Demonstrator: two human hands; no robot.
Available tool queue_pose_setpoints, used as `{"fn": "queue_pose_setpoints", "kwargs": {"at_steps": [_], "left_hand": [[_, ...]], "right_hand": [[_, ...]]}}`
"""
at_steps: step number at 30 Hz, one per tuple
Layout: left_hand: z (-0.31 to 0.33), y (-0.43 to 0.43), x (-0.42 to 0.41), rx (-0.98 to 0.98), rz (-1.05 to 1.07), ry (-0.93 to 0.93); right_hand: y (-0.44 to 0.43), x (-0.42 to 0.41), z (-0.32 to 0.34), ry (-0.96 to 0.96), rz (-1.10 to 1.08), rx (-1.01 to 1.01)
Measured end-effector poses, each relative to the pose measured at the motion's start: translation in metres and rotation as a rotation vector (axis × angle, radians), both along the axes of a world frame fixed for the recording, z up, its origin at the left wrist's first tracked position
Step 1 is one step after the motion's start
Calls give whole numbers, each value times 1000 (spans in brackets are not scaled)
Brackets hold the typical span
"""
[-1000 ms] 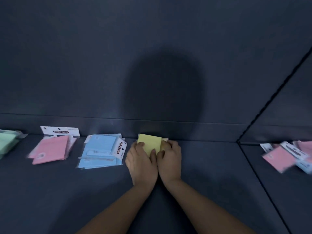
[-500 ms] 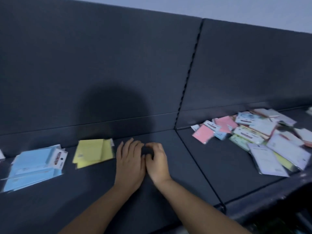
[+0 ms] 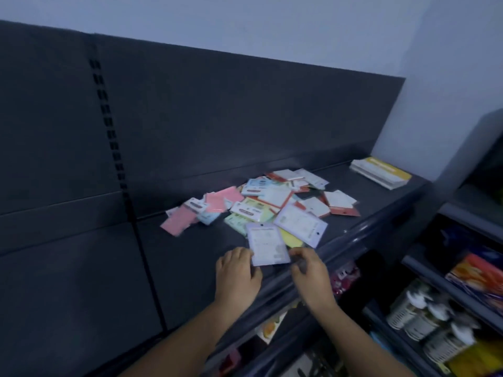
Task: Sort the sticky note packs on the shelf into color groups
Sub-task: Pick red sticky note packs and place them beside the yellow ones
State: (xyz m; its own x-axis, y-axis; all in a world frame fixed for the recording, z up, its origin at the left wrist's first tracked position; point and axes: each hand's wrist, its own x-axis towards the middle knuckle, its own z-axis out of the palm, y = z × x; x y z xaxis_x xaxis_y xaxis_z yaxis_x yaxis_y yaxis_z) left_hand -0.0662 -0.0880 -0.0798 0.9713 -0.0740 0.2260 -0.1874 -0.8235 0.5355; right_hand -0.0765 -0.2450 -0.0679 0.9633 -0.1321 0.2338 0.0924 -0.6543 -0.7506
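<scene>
A mixed heap of sticky note packs (image 3: 261, 205) in pink, blue, green, yellow, white and lilac lies on the dark shelf (image 3: 190, 257). Its nearest pack, a lilac one (image 3: 268, 244), lies close to the shelf's front edge. My left hand (image 3: 236, 273) reaches in, its fingers touching that pack's lower left edge. My right hand (image 3: 310, 270) is at the pack's lower right corner with its fingers curled. Motion blur hides whether those fingers pinch the pack. A second lilac pack (image 3: 300, 224) lies just behind on the right.
A stack of white and yellow pads (image 3: 379, 172) sits at the shelf's far right end. Lower shelves on the right hold bottles (image 3: 424, 319) and colourful packets (image 3: 476, 278). A slotted upright (image 3: 109, 126) divides the dark back panels.
The view has swung right, away from the sorted yellow and blue groups, onto the mixed heap. Both hands have left the yellow pack and moved right to the lilac pack.
</scene>
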Motion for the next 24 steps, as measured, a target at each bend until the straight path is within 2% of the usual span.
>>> {"fn": "queue_pose_setpoints", "kwargs": {"at_steps": [4,9,18,24], "left_hand": [[2,-37,13,-14,41,68],[12,-57,36,-3,51,96],[27,-69,121,-12,38,55],[35,-112,181,0,-100,-17]], "right_hand": [[-54,4,-2,34,-42,-1],[-78,25,-3,52,-55,7],[-84,105,7,66,-100,-18],[-120,153,22,118,-221,-62]]}}
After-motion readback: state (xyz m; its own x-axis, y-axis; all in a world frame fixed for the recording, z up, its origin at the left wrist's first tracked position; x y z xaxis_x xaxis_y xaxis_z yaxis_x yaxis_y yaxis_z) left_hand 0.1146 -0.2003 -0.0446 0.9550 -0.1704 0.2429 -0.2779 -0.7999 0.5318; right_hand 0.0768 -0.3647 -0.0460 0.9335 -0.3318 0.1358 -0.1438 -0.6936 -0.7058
